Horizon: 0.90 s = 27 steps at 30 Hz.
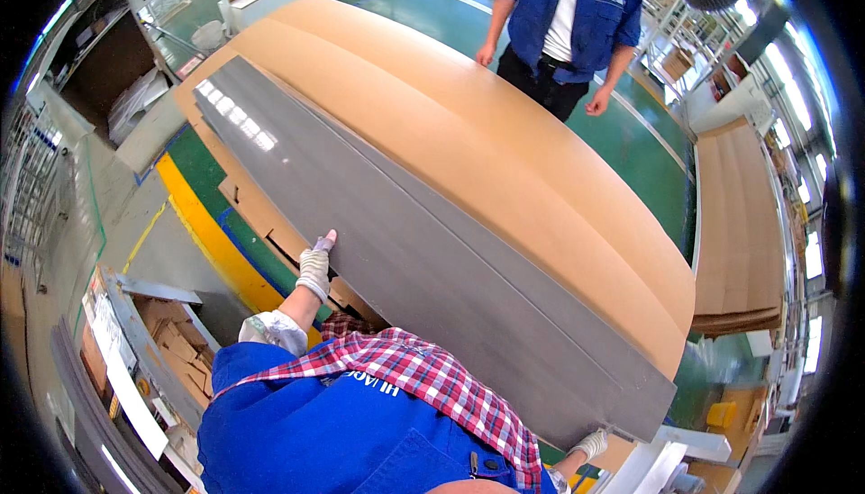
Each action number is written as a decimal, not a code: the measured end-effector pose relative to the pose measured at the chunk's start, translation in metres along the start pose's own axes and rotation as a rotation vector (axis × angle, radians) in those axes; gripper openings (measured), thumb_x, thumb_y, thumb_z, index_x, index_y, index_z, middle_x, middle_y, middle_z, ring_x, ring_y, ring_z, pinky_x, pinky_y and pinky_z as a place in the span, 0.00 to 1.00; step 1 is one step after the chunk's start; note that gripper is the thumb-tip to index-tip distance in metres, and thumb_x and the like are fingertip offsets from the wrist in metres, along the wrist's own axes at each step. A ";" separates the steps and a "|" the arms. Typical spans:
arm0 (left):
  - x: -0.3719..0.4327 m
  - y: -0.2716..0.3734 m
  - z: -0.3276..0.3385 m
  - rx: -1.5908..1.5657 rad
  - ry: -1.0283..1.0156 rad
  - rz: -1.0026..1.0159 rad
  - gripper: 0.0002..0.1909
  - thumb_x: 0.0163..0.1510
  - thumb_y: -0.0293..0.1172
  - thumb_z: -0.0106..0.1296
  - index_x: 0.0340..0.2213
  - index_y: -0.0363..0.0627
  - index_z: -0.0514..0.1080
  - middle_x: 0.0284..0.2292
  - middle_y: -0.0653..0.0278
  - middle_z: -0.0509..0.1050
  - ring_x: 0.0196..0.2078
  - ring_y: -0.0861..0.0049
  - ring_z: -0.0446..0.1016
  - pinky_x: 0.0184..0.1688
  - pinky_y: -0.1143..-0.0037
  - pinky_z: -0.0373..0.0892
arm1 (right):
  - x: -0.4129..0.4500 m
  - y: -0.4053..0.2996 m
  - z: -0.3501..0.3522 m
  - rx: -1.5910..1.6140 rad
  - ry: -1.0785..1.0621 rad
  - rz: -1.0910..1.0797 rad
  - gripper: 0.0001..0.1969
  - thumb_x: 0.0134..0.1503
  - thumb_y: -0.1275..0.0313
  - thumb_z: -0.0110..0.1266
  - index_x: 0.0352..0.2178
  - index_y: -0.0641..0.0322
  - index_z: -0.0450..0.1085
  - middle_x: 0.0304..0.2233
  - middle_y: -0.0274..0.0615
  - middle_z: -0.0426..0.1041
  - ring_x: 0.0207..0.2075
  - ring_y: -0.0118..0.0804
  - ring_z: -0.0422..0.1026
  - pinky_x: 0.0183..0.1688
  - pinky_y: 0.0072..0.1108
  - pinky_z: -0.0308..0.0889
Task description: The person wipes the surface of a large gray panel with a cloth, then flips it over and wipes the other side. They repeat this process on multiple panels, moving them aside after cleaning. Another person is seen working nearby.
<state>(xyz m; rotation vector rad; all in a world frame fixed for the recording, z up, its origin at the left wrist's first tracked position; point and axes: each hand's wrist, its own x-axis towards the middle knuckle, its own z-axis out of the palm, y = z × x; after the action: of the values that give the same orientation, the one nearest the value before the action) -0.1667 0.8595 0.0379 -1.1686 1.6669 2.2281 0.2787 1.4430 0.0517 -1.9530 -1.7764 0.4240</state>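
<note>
A long grey panel (405, 237) with a lengthwise seam lies slantwise before me, over a large sheet of brown cardboard (473, 109). My left hand (316, 267), in a whitish knit glove with a bare thumb tip, grips the panel's near edge. Its thumb rests on top, and the other fingers are mostly hidden below. Far to the right, my right hand (592, 445), gloved too, holds the same edge close to the panel's right end. Little of that hand shows past my checked apron.
Across the cardboard stands a person (567, 28) in a blue work shirt, arms lowered. Stacked cardboard (736, 224) lies at the right. A bin of cardboard scraps (176, 345) stands at my lower left. Yellow floor marking (203, 237) runs beyond my left arm.
</note>
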 end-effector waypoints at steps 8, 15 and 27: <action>-0.023 0.030 0.035 -0.014 -0.098 0.063 0.41 0.39 0.46 0.59 0.48 0.28 0.56 0.48 0.53 0.61 0.48 0.70 0.63 0.47 0.75 0.60 | 0.003 0.008 -0.022 0.203 0.112 -0.136 0.18 0.52 0.64 0.44 0.25 0.74 0.70 0.20 0.46 0.71 0.20 0.35 0.63 0.23 0.29 0.60; -0.066 0.082 0.125 0.138 -0.347 0.139 0.36 0.42 0.46 0.57 0.46 0.31 0.58 0.42 0.54 0.67 0.42 0.68 0.67 0.41 0.71 0.64 | 0.064 -0.049 -0.050 0.294 0.222 -0.245 0.17 0.53 0.66 0.44 0.31 0.75 0.68 0.25 0.48 0.72 0.25 0.39 0.68 0.29 0.27 0.63; 0.017 0.068 0.316 0.063 -0.418 -0.197 0.16 0.48 0.38 0.53 0.37 0.47 0.65 0.33 0.65 0.70 0.33 0.74 0.70 0.31 0.62 0.71 | 0.189 -0.139 0.007 0.462 0.177 -0.185 0.25 0.56 0.56 0.38 0.42 0.70 0.64 0.30 0.48 0.70 0.30 0.35 0.65 0.38 0.25 0.61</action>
<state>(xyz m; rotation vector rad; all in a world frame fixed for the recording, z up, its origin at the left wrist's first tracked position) -0.3726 1.0994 0.1087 -0.7470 1.3794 2.0981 0.1798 1.6389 0.1344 -1.4481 -1.5613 0.5252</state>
